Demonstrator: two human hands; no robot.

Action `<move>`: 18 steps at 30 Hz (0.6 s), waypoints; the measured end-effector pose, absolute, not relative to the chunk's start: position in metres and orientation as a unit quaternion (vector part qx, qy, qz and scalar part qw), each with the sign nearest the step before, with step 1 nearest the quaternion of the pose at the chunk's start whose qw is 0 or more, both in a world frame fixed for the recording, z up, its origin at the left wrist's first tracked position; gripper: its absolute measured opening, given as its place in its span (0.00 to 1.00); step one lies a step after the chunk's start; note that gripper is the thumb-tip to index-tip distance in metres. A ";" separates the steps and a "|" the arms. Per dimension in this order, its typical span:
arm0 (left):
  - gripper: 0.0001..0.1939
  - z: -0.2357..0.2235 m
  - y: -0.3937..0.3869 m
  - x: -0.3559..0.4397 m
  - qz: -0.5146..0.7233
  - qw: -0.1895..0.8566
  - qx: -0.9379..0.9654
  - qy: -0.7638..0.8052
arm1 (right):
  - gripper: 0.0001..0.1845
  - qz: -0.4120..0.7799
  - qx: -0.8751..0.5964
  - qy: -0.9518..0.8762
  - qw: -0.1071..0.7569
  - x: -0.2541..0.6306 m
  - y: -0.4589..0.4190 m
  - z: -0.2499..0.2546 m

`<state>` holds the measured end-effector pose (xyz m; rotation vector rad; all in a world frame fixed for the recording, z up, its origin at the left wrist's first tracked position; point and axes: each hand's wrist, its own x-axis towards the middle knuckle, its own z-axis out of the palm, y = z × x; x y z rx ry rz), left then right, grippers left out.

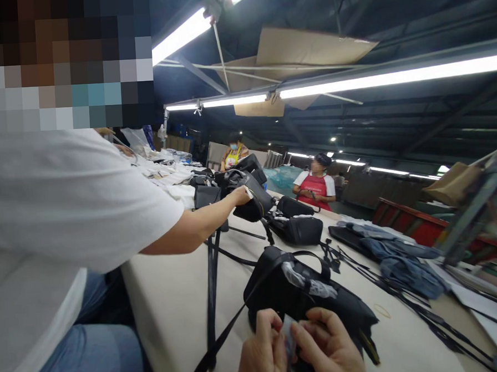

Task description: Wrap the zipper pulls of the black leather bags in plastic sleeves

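Note:
My left hand (262,353) and my right hand (327,345) meet at the bottom edge, both pinching a small pale tag or slip (288,334) between thumbs and fingers. Right behind them on the beige table (175,301) lies a black bag (304,294) with clear plastic wrap on its handle and a long black strap (223,331) trailing toward me. A co-worker in a white shirt (57,201) sits at my left, one arm stretched out, that hand (241,195) gripping another black bag (253,199).
More black bags (298,228) and loose straps lie along the table. Blue-grey cloth pieces (402,258) sit at the right. A person in a red apron (315,185) and another in yellow (234,153) work at the far end. Fluorescent tubes hang overhead.

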<state>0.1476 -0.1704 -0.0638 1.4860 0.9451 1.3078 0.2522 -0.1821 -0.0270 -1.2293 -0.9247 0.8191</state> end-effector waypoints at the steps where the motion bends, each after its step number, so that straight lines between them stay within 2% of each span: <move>1: 0.21 -0.063 -0.172 0.147 0.532 0.439 0.613 0.385 | 0.29 0.375 -0.541 -0.404 0.635 0.255 -0.180 -0.027; 7: 0.22 -0.056 -0.170 0.140 0.557 0.395 0.648 0.336 | 0.27 0.403 -0.507 -0.399 0.649 0.265 -0.173 -0.033; 12: 0.18 -0.063 -0.160 0.143 0.549 0.526 0.568 0.316 | 0.23 0.419 -0.471 -0.420 0.653 0.271 -0.175 -0.041; 15: 0.16 -0.064 -0.156 0.148 0.565 0.563 0.522 0.302 | 0.20 0.401 -0.473 -0.445 0.646 0.276 -0.176 -0.043; 18: 0.19 -0.061 -0.156 0.153 0.572 0.603 0.470 0.297 | 0.24 0.397 -0.507 -0.432 0.632 0.276 -0.177 -0.044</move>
